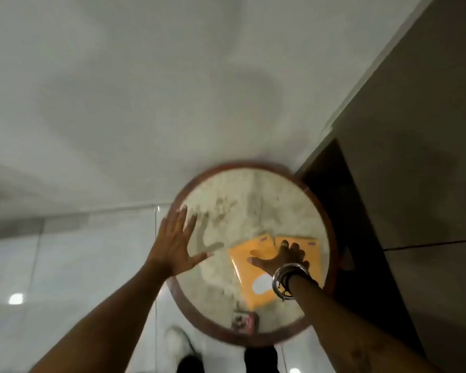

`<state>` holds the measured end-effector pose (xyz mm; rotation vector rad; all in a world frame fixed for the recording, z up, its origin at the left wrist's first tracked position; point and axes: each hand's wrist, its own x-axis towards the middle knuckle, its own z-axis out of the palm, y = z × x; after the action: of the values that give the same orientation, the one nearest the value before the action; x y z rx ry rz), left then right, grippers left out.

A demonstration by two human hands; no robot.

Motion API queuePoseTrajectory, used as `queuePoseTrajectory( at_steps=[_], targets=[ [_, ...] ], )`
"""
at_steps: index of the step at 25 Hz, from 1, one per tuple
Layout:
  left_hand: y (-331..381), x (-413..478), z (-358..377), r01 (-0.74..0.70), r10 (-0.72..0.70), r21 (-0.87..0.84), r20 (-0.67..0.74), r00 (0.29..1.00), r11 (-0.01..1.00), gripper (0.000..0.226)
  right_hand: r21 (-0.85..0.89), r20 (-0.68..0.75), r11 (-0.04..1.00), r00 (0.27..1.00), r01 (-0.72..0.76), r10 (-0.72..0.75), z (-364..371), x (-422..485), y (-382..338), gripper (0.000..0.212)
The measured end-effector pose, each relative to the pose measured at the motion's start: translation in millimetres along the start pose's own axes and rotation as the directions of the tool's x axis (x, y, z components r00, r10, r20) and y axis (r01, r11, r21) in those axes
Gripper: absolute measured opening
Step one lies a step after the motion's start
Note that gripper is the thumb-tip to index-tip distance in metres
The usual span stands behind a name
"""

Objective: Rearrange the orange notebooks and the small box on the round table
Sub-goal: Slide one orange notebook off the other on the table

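Both forearms reached over the round table point(253, 181). Right hand point(283, 258), fingers spread, pressed flat on two orange notebooks point(253, 289) lying side by side toward the table's right, likely to slide them. Small box point(243, 321) sat at the table's near rim. Left hand point(176, 244) hovered wide open, empty, over the table's left edge.

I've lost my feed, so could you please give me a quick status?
Left hand open, empty. Right hand flat on orange notebooks. Small box untouched at round table near edge. Nothing blocking.
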<state>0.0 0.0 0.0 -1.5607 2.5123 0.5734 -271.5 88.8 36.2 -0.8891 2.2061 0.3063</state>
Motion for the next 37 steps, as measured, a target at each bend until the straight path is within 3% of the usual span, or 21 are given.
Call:
queuePoseTrajectory(
  at_steps=[1,4,7,11,14,16,18,21,23,26,28,32,35,37],
  targets=[
    [-8,2,29,0.011,-0.011,-0.002,0.089,0.996,1.000,0.123,0.001,0.032,1.000,0.999,-0.014,0.014,21,15,5,0.137],
    [-18,16,113,0.019,-0.020,0.005,0.168,0.986,1.000,0.130,-0.111,-0.037,0.992,0.998,-0.052,0.048,76,55,19,0.133],
    [-18,25,159,0.036,-0.036,-0.003,0.088,0.995,0.999,0.133,-0.197,-0.213,0.979,0.977,-0.062,0.019,104,78,30,0.126],
    [-26,32,170,-0.026,0.026,-0.019,-0.023,0.999,0.999,0.126,-0.160,-0.219,0.978,0.971,-0.131,0.094,101,93,27,0.128],
    [-23,33,169,0.003,-0.004,-0.020,-0.050,0.999,1.000,0.124,0.023,-0.116,0.980,0.973,-0.197,0.199,93,100,30,0.113],
    [-19,31,169,0.015,-0.016,-0.021,-0.051,0.999,1.000,0.123,0.301,-0.020,0.946,0.991,-0.122,0.134,81,98,36,0.090],
    [-18,31,167,0.018,-0.019,-0.024,-0.062,0.998,1.000,0.122,0.547,0.023,0.836,0.999,-0.040,0.033,58,94,33,0.061],
    [-19,32,168,0.022,-0.023,-0.022,-0.055,0.998,1.000,0.122,0.683,-0.055,0.728,0.998,0.066,-0.039,22,109,19,0.036],
    [-20,33,168,0.016,-0.015,0.007,-0.058,0.998,1.000,0.123,0.736,-0.141,0.655,0.985,0.172,-0.100,7,128,-5,0.031],
    [-23,31,168,0.017,-0.016,0.021,-0.060,0.998,1.000,0.123,0.804,-0.135,0.552,0.973,0.219,-0.189,6,158,-47,0.031],
    [-22,31,170,0.020,-0.017,0.035,-0.067,0.998,0.999,0.122,0.791,-0.129,0.576,0.976,0.207,-0.173,15,174,-65,0.028],
    [-23,31,169,0.020,-0.017,0.037,-0.072,0.997,0.999,0.121,0.614,-0.202,0.780,0.979,0.126,0.001,32,191,-72,0.036],
    [-22,29,169,0.019,-0.015,0.047,-0.074,0.997,0.999,0.121,0.489,-0.261,0.859,0.965,0.153,-0.023,37,189,-72,0.043],
    [-21,29,168,0.014,-0.010,0.048,-0.076,0.997,0.999,0.122,0.371,-0.367,0.910,0.929,0.183,-0.037,34,181,-70,0.061]
  ],
)
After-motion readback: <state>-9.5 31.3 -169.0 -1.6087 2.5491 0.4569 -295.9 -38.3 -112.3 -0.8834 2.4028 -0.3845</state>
